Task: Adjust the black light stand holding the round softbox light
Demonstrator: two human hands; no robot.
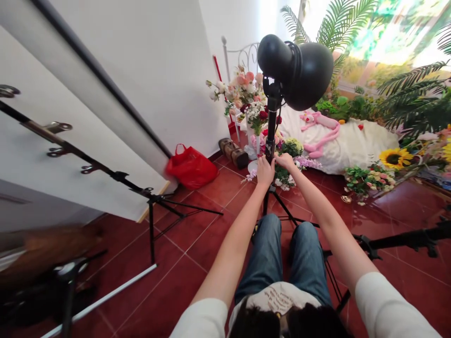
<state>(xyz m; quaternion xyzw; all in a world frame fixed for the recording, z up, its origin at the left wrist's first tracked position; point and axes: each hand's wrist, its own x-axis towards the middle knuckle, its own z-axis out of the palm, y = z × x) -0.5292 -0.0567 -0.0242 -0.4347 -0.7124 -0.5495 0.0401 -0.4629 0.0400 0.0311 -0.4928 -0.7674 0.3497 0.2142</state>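
Note:
A black studio lamp [306, 70] sits atop a black light stand [272, 123] right in front of me. My left hand [265, 171] is wrapped round the stand's pole below the lamp. On the right side of the pole, my right hand [283, 161] has its fingers closed near a joint of the stand; what exactly they pinch is hidden. The lamp's head points to the right, with a dark cable looped around it. The stand's legs spread on the red tiled floor beyond my knees.
Another stand [151, 197] with clamps is at left beside a white backdrop. A red bag [192, 168] lies by the wall. Flowers [246, 89], a pink plush toy [326, 126] on white cloth and sunflowers [396, 157] are ahead. A black tripod [405, 241] is at right.

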